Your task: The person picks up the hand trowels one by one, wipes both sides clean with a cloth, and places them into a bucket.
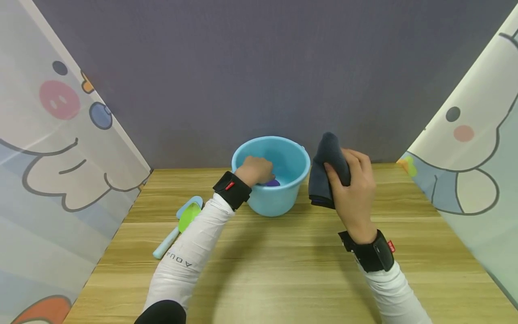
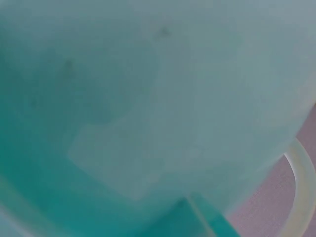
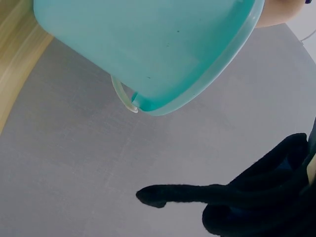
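Observation:
A light blue plastic bucket (image 1: 274, 198) stands at the table's far side. My left hand (image 1: 256, 170) reaches over its near-left rim with the fingers bent downward inside. Right at those fingers shows a small purple piece (image 1: 272, 182), partly hidden by the hand and rim; I cannot tell whether they hold it. My right hand (image 1: 356, 189) grips a folded dark grey cloth (image 1: 323, 168) above the table, to the right of the bucket, thumb on the near side. In the right wrist view the cloth (image 3: 247, 197) looks nearly black, its folds hanging below the bucket's rim.
Left of the left forearm lie a light blue-handled utensil (image 1: 166, 243) and a green spoon-like head (image 1: 188, 217), partly covered by the sleeve. A grey wall (image 1: 259, 67) rises behind the wooden table (image 1: 283, 279). Printed cartoon panels (image 1: 477, 180) flank both sides.

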Motion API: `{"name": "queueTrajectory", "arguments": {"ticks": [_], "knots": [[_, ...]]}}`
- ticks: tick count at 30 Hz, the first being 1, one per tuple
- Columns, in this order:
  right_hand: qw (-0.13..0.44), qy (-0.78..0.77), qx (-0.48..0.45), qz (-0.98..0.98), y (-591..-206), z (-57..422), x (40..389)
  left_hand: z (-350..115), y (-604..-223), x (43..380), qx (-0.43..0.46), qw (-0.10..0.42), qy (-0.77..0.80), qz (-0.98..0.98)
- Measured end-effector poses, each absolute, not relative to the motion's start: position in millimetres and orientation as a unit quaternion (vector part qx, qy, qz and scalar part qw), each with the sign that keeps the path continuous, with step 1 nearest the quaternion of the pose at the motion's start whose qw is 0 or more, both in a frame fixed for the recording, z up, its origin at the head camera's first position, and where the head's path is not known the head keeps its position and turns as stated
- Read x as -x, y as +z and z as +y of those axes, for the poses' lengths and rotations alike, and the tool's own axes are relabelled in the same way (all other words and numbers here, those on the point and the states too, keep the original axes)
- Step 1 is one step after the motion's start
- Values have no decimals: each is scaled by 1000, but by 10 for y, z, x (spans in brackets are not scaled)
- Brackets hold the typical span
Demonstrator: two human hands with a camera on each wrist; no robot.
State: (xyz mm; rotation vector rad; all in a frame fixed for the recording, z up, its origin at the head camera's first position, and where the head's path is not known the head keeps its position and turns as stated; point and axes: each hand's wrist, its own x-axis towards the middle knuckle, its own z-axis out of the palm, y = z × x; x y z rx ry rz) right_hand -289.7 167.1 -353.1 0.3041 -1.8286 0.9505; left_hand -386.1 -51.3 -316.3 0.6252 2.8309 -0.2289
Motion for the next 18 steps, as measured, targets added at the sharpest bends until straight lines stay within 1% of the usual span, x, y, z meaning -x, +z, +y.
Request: {"name": "queueTrajectory", "arguments": {"ticks": [7, 11, 14, 18], "knots": [[508, 393, -132, -755, -3535, 1660, 2897, -529, -3170, 3849, -217, 105, -74, 968], [509, 392, -132, -755, -3537, 1652, 2894, -541, -3182, 3839, -225, 88, -70, 968], [508, 390, -132, -756, -3541, 1647, 2892, -559, -3202, 3823, -243, 60, -58, 966], [508, 392, -136, -755, -3547, 1650, 2893, -588, -3233, 3789, -272, 5, -23, 962]]}}
